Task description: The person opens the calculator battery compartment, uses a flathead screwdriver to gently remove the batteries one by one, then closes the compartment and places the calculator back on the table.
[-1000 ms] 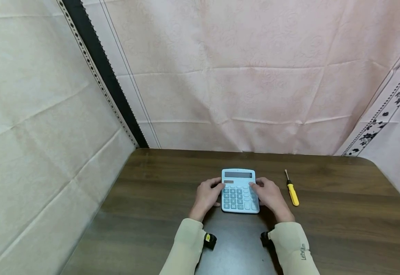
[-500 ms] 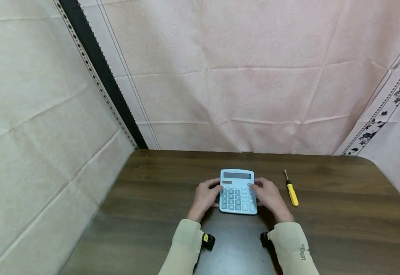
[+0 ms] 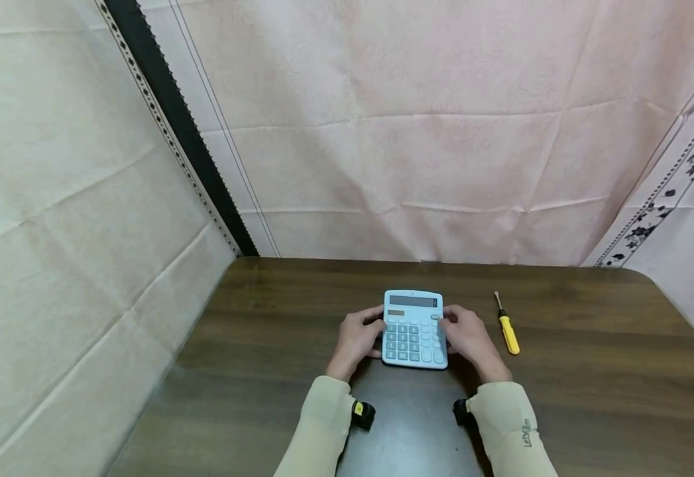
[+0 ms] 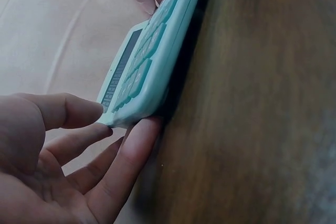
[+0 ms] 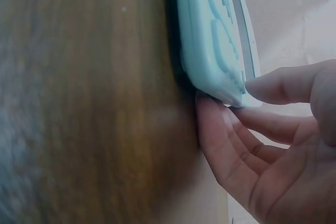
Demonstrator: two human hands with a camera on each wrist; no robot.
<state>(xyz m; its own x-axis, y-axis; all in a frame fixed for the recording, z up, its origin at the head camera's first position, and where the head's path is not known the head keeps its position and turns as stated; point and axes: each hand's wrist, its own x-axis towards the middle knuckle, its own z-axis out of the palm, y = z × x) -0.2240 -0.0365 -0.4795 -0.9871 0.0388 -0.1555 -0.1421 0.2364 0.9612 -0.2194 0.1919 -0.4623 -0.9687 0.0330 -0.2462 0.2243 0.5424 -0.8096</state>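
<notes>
A light blue calculator (image 3: 413,329) lies over the dark wooden table, its display (image 3: 413,301) toward the far side and a single digit showing. My left hand (image 3: 356,338) holds its left edge, thumb by the keys and fingers along the side. On the opposite edge, my right hand (image 3: 470,339) grips it in much the same way. The left wrist view has the left thumb at the upper face of the calculator (image 4: 157,77) and a finger against its lower side edge. In the right wrist view, fingertips sit low against the calculator's side (image 5: 202,51), with the thumb above.
A yellow-handled screwdriver (image 3: 508,333) lies to the right of the right hand, its tip pointing away. The brown wooden table (image 3: 251,371) ends at a pale cloth backdrop (image 3: 418,165). Another pale cloth (image 3: 84,252) hangs at the left.
The calculator has shifted slightly left on the table, with the left hand moving along. My right thumb has slid a little outward toward the calculator's right edge. The screwdriver stays put.
</notes>
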